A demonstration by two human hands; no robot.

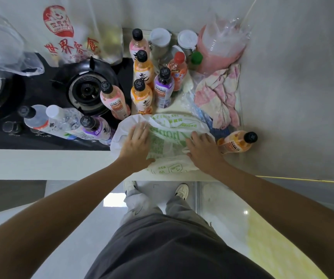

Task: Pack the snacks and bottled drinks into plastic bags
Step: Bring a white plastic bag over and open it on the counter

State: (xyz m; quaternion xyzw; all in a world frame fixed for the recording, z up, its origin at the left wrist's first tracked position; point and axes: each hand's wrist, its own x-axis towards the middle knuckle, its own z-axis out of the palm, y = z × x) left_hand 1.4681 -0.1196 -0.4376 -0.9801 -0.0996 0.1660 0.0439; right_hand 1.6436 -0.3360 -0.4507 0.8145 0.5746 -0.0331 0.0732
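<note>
Plastic bag [168,135] print partly under both hands

walls [293,77]: grey | counter [41,164]: white edge | floor [222,208]: glossy tile | black hob [41,93]

- Bag [168,137]: thin white plastic film, crinkled, green print, under both palms.
- Bottles [142,95] beyond the hands: glossy clear plastic, matt black caps.
- Cloth [220,93], far right: soft, rumpled fabric.
- Burner [87,89], far left: dark metal.
</note>
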